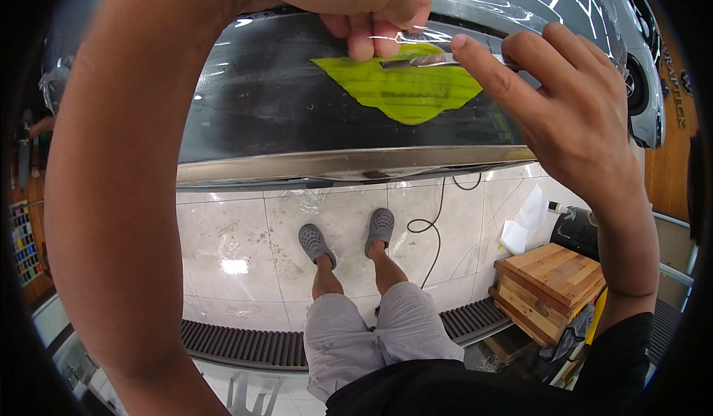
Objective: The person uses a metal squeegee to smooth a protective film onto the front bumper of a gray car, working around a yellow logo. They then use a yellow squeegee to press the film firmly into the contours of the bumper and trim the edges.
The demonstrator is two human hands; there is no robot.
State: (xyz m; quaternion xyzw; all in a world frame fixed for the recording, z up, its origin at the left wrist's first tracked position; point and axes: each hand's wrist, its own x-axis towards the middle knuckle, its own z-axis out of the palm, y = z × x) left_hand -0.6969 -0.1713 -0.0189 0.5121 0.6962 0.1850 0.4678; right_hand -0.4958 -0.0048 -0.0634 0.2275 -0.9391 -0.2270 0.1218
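A dark car panel [252, 104] lies in front of me, with glossy clear film [505, 4] over its far part. On the panel rests a yellow-green, leaf-shaped sheet [412, 97], wet-looking with faint marks. My left hand [356, 0] reaches over from above, its fingers closed at the edge of the clear film just past the sheet. My right hand [568, 100] grips a slim silver cutter knife [438, 60], index finger stretched along it. The knife's tip points left, over the sheet's upper part, close to my left fingertips.
A black cable [440, 230] curls on the tiled floor [223, 245] by my feet. At right stand a wooden box [553, 275], white paper [523, 219] and a black cylinder [575, 230]. A grated drain [238, 344] runs behind me. Another car [645, 97] is at far right.
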